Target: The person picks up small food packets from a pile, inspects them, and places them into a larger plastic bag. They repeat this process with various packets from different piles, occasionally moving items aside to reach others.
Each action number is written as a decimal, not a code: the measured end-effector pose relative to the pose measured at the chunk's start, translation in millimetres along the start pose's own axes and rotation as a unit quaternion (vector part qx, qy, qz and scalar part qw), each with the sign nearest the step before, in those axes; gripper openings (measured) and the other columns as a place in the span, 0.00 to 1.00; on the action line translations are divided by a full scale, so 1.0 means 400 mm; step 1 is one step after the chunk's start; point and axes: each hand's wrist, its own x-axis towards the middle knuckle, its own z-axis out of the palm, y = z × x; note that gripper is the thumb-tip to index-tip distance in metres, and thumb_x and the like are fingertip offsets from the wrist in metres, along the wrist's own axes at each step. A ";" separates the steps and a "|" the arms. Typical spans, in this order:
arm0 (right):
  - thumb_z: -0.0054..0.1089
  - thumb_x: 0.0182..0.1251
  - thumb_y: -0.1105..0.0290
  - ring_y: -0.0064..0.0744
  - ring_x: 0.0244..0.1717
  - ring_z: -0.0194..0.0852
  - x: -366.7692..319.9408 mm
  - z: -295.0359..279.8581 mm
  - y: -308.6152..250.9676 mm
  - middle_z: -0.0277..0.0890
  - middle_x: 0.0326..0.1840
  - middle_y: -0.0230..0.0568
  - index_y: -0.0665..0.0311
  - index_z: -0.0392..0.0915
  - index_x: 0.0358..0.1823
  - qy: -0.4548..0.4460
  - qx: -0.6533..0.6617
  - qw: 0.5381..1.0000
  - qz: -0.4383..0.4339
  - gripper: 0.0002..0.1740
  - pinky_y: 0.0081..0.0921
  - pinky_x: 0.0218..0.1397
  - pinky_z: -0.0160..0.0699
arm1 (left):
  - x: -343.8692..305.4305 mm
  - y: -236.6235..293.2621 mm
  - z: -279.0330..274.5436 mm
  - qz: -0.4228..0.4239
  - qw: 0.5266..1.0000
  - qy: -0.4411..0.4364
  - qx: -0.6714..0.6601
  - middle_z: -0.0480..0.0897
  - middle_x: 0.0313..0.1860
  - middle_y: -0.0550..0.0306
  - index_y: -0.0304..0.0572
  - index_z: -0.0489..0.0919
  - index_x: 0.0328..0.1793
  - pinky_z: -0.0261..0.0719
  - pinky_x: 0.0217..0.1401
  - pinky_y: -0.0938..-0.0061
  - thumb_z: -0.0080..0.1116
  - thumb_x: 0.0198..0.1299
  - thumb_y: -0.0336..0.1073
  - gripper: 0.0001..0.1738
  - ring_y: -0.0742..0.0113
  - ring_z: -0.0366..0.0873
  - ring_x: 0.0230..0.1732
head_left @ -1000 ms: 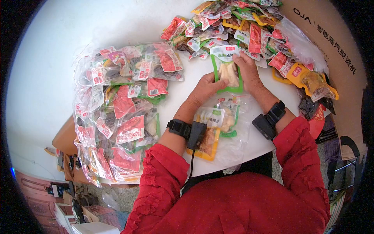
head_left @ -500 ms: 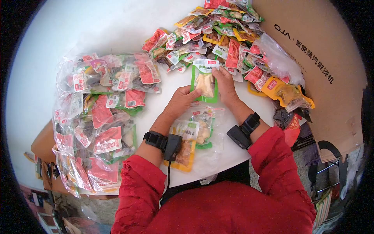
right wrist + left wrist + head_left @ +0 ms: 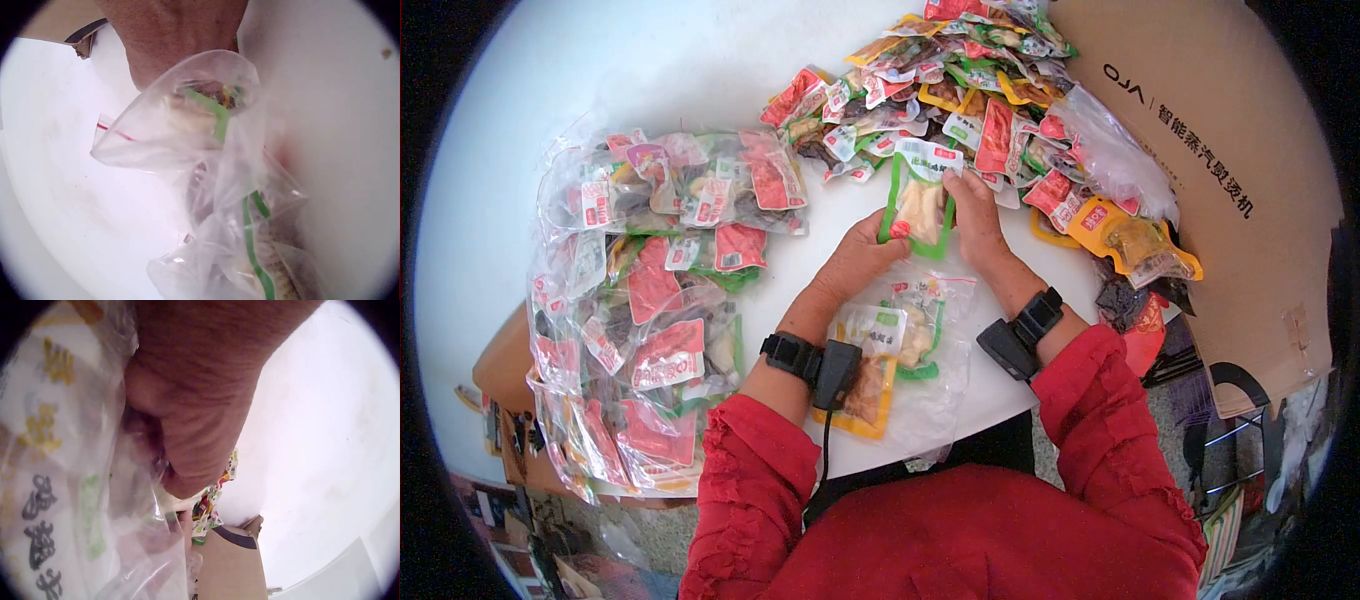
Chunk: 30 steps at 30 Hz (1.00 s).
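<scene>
A food packet [image 3: 922, 205] with a green border, white header and clear window over pale pieces is held up between both hands in the head view. My left hand [image 3: 868, 258] grips its lower left edge; my right hand [image 3: 980, 218] pinches its right edge, thumb near the upper corner. Just below the hands, a clear zip bag [image 3: 940, 400] lies on the table with a yellow-edged packet [image 3: 865, 385] and a green-edged packet [image 3: 917, 335] in it. In the left wrist view the left hand [image 3: 194, 406] is curled, its fingertips largely hidden behind clear plastic.
Filled clear bags [image 3: 650, 310] of packets are lined up on the left of the white table [image 3: 800, 270]. A heap of loose packets [image 3: 960, 85] lies at the back, with clear plastic bags [image 3: 1125, 150] on its right side. A large cardboard box [image 3: 1200, 120] stands to the right.
The head view has shifted, moving the scene left and down. The held packet has tilted slightly, and the left thumb that lay across its front has moved to its lower left edge.
</scene>
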 end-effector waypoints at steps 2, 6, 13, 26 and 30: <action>0.44 0.64 0.60 0.16 0.22 0.62 -0.001 -0.004 -0.002 0.66 0.23 0.26 0.60 0.69 0.31 -0.001 -0.035 0.999 0.027 0.12 0.17 0.21 0.61 | -0.007 0.020 0.002 -0.038 0.998 0.038 -0.021 0.76 0.32 0.64 0.39 0.71 0.51 0.69 0.34 0.84 0.51 0.54 0.32 0.17 0.80 0.69 0.29; 0.43 0.65 0.59 0.16 0.17 0.59 -0.003 0.002 -0.007 0.64 0.20 0.26 0.57 0.66 0.29 0.005 0.012 0.999 0.042 0.11 0.16 0.15 0.56 | 0.012 -0.018 -0.013 -0.054 0.995 0.043 -0.075 0.74 0.27 0.66 0.42 0.72 0.48 0.64 0.24 0.87 0.50 0.57 0.36 0.14 0.83 0.65 0.22; 0.42 0.66 0.58 0.16 0.15 0.59 0.001 -0.003 -0.004 0.65 0.19 0.26 0.57 0.66 0.34 -0.021 0.043 0.999 0.011 0.11 0.14 0.15 0.55 | -0.003 0.027 -0.013 -0.081 0.987 0.081 -0.113 0.72 0.22 0.66 0.42 0.72 0.44 0.57 0.17 0.88 0.43 0.63 0.45 0.15 0.84 0.60 0.17; 0.42 0.67 0.58 0.15 0.17 0.61 -0.003 -0.005 -0.011 0.66 0.21 0.25 0.57 0.67 0.37 -0.047 0.025 0.999 0.012 0.12 0.13 0.18 0.59 | 0.004 0.004 -0.012 -0.056 0.986 0.079 -0.138 0.71 0.21 0.64 0.42 0.68 0.55 0.57 0.16 0.88 0.43 0.63 0.49 0.22 0.83 0.61 0.17; 0.43 0.66 0.59 0.17 0.14 0.63 0.008 -0.005 0.002 0.66 0.18 0.29 0.59 0.66 0.32 -0.034 -0.018 0.999 -0.007 0.12 0.15 0.14 0.58 | 0.005 -0.002 -0.009 -0.043 0.987 0.097 -0.123 0.71 0.20 0.65 0.43 0.69 0.56 0.58 0.17 0.88 0.43 0.63 0.49 0.22 0.82 0.61 0.17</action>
